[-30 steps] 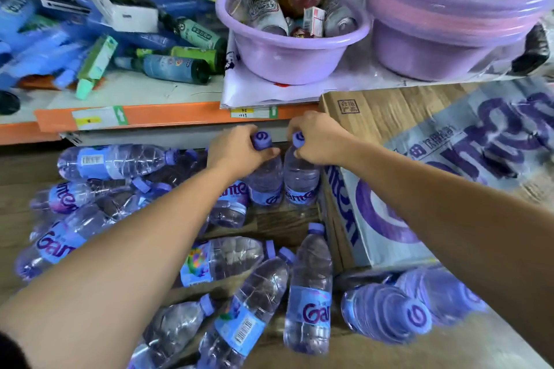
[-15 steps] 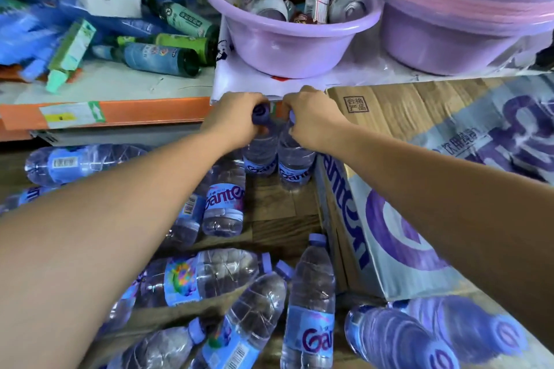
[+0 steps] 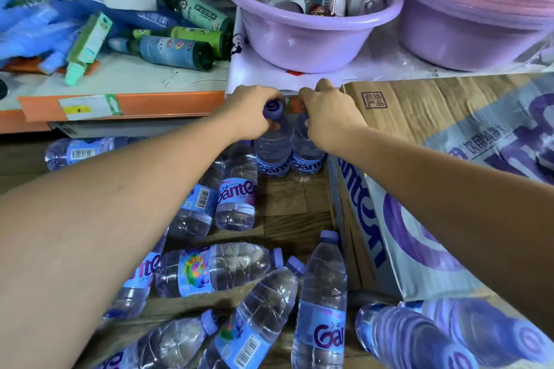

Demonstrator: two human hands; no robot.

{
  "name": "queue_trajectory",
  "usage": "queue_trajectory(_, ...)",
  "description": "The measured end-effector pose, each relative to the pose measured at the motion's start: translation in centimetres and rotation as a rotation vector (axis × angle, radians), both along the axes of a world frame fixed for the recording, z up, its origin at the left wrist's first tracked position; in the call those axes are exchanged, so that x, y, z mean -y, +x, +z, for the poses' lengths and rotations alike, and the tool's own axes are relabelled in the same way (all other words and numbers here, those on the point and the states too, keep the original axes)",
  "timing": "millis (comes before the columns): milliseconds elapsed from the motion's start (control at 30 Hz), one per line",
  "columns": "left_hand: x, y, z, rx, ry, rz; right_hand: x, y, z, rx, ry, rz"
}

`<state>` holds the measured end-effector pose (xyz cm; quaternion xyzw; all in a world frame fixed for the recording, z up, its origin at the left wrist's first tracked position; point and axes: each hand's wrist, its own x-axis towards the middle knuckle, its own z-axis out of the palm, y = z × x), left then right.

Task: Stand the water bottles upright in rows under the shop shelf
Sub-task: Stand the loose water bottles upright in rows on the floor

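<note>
My left hand (image 3: 251, 111) grips left bottle (image 3: 272, 153) at neck; my right hand (image 3: 326, 120) curls round right bottle (image 3: 307, 157) neck. Both upright, touching, on floor at shelf (image 3: 150, 102) lip, just beside carton (image 3: 419, 117). Should slide pair back together, bases flat, hugging carton; let go only once steady.

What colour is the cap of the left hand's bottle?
Purple cap, with a paler swirl on top; the head view shows it best.
</note>
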<state>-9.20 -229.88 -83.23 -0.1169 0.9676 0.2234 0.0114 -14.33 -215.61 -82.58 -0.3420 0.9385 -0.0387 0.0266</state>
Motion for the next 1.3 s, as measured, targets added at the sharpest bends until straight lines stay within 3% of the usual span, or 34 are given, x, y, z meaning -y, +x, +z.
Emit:
queue_trajectory(267, -1.4, 0.4, 0.2, 0.117, 0.032, 0.091, -0.4, 1.1, 0.9, -0.016, 0.07, 0.013)
queue_trajectory(433, -3.7, 5.6, -2.1, 0.156, -0.128, 0.414, -1.5, 3.3, 1.3, -0.075, -0.08, -0.076)
queue_trajectory(533, -6.0, 8.9, -4.5, 0.312, -0.281, 0.133, -1.8, 5.6, 0.6, 0.054, 0.069, 0.053)
queue_trajectory(600, -7.0, 9.7, -5.0, 0.47, -0.258, -0.115, -2.0, 7.1, -0.5, 0.175, 0.231, 0.156)
queue_trajectory(700, -8.6, 10.0, -5.0, 0.657, -0.113, -0.257, -1.8, 8.5, -2.2, 0.353, 0.484, 0.294)
queue_trajectory(833, -8.8, 10.5, -7.4, 0.887, -0.106, -0.393, -1.8, 8.0, -4.1, 0.491, 0.784, 0.364)
queue_trajectory(1000, -7.2, 10.7, -8.6, 0.876, -0.07, -0.408, -2.2, 8.2, -4.5, 0.546, 1.041, 0.428)
queue_trajectory(1167, -7.2, 10.6, -8.0, 0.914, -0.118, -0.478, -2.4, 10.0, -4.2, 0.484, 1.063, 0.475)
queue_trajectory(1300, -7.3, 10.6, -5.8, 0.787, -0.179, -0.468, -2.3, 10.2, -3.9, 0.499, 1.098, 0.478)
